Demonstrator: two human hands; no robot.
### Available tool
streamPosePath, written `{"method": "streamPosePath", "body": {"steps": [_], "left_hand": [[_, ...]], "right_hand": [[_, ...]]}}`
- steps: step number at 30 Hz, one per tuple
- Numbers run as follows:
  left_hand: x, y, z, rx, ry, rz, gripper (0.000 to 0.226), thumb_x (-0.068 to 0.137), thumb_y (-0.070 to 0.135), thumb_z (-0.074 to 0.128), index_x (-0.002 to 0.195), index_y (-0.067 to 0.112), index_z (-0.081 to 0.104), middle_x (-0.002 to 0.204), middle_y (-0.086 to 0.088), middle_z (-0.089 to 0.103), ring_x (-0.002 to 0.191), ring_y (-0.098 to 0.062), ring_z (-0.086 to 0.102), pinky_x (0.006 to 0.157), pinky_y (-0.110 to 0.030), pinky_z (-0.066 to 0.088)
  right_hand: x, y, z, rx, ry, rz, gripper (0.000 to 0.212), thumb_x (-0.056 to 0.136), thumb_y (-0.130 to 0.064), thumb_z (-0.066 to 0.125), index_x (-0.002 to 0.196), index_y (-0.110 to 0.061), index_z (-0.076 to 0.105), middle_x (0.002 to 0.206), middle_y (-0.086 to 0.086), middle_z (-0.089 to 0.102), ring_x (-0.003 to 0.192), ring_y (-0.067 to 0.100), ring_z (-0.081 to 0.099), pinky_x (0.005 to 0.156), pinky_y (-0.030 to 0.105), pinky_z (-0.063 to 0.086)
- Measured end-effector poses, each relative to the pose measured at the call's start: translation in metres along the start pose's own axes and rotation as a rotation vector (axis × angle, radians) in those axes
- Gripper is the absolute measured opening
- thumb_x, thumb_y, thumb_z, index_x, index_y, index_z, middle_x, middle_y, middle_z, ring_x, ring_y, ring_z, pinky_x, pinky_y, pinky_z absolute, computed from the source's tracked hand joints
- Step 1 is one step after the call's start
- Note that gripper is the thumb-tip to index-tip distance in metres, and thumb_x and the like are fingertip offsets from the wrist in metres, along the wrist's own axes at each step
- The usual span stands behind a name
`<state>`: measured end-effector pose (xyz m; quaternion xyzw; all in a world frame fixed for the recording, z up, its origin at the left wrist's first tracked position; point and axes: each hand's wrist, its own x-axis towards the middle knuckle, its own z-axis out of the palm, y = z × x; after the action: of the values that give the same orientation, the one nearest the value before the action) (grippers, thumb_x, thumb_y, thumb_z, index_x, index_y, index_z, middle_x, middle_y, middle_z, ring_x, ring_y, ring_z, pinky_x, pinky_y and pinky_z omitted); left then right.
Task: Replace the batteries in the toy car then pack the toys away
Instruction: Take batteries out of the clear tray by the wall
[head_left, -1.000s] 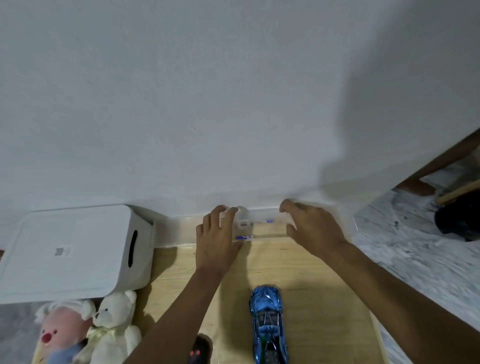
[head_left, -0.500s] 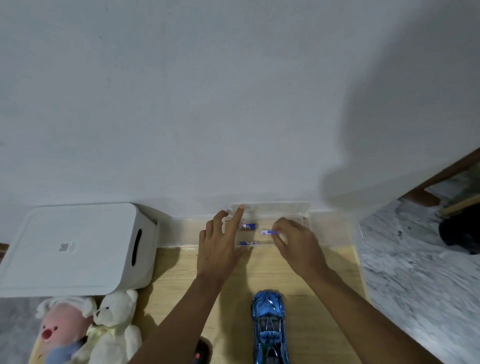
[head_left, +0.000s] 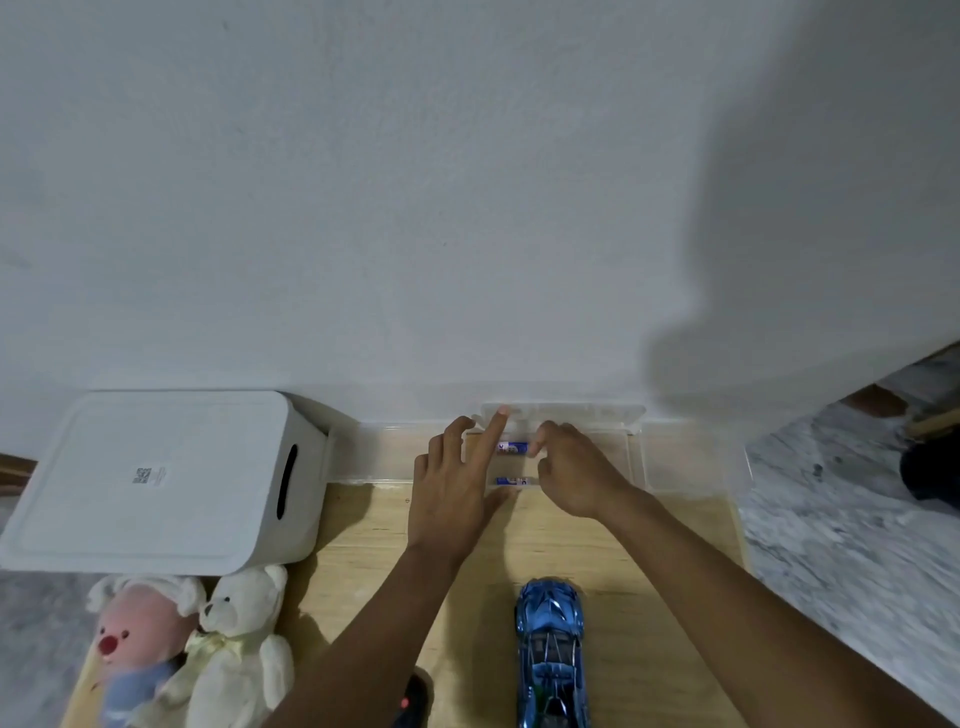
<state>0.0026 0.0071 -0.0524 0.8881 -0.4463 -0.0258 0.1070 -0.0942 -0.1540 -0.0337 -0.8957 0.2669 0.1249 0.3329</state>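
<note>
Centre of frame, against the wall: clear battery case, lid up, two batteries inside. Right hand pinching one end of the upper battery; left hand spread, forefinger straight on the lid, steadying. Probably light, hard, smooth, apt to roll or slip: better gripped round the middle than by the tip. Toy car bottom centre on the tabletop, untouched.

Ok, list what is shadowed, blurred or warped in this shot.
Head view: a broad soft shadow darkens the wall at right; the left arm shades the wooden board; the plush toys and marble floor at the edges are smeared; the white box bows from the wide lens; the clear case nearly vanishes, its batteries' print unreadable.
</note>
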Motion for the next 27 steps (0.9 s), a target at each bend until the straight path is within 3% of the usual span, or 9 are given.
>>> {"method": "streamPosePath", "body": {"steps": [2,4,9,15,19,24,27], "left_hand": [[-0.001,-0.001,0.001,-0.002,0.008,0.010,0.111,0.079,0.063,0.077,0.161,0.039,0.005,0.147,-0.008,0.046,0.122,-0.026,0.055,0.089,-0.040,0.054],[0.000,-0.001,0.001,-0.002,0.015,0.009,0.112,0.079,0.063,0.078,0.161,0.039,0.006,0.147,-0.008,0.046,0.122,-0.027,0.055,0.089,-0.041,0.054],[0.001,0.000,0.001,0.000,0.004,-0.007,0.111,0.078,0.061,0.080,0.160,0.038,0.009,0.149,-0.009,0.046,0.127,-0.028,0.053,0.092,-0.042,0.054],[-0.001,0.002,-0.002,-0.019,-0.032,-0.017,0.101,0.085,0.063,0.069,0.159,0.040,0.003,0.152,-0.009,0.042,0.132,-0.028,0.048,0.097,-0.043,0.050],[0.000,0.002,-0.003,-0.009,-0.028,-0.010,0.103,0.084,0.063,0.072,0.159,0.040,0.005,0.151,-0.009,0.044,0.129,-0.028,0.050,0.095,-0.043,0.051],[-0.001,-0.001,-0.001,0.004,0.003,0.010,0.104,0.081,0.062,0.075,0.160,0.037,0.010,0.147,-0.008,0.048,0.123,-0.028,0.055,0.090,-0.042,0.054],[0.000,0.000,-0.002,0.002,-0.027,0.003,0.107,0.082,0.062,0.074,0.159,0.039,0.005,0.149,-0.008,0.046,0.126,-0.028,0.053,0.093,-0.042,0.053]], "right_hand": [[0.000,-0.011,-0.001,-0.035,0.057,0.002,0.013,0.095,-0.019,0.052,0.107,-0.018,0.058,0.108,0.001,0.056,0.098,0.024,0.059,0.084,0.036,0.049],[0.002,-0.017,-0.002,-0.172,0.127,-0.010,0.018,0.093,-0.026,0.056,0.109,-0.021,0.060,0.104,0.000,0.062,0.092,0.027,0.064,0.076,0.036,0.051],[0.009,-0.017,0.007,-0.484,0.112,-0.080,0.032,0.093,-0.014,0.060,0.122,-0.025,0.068,0.108,0.003,0.071,0.090,0.030,0.069,0.068,0.034,0.046],[0.015,-0.029,0.004,-0.481,0.075,0.027,0.015,0.092,-0.012,0.062,0.104,-0.013,0.070,0.103,0.008,0.071,0.091,0.029,0.069,0.067,0.032,0.042],[0.006,-0.025,-0.006,-0.313,0.042,0.015,0.025,0.095,-0.029,0.058,0.114,-0.012,0.059,0.108,0.007,0.067,0.096,0.031,0.066,0.069,0.032,0.042],[-0.012,-0.012,-0.016,-0.181,0.013,-0.037,0.030,0.098,-0.030,0.046,0.124,-0.015,0.040,0.087,0.007,0.065,0.071,0.026,0.058,0.059,0.034,0.043],[-0.009,-0.011,-0.016,-0.193,-0.025,-0.010,0.030,0.101,-0.031,0.040,0.126,-0.014,0.044,0.102,0.009,0.066,0.078,0.025,0.053,0.065,0.034,0.039]]}}
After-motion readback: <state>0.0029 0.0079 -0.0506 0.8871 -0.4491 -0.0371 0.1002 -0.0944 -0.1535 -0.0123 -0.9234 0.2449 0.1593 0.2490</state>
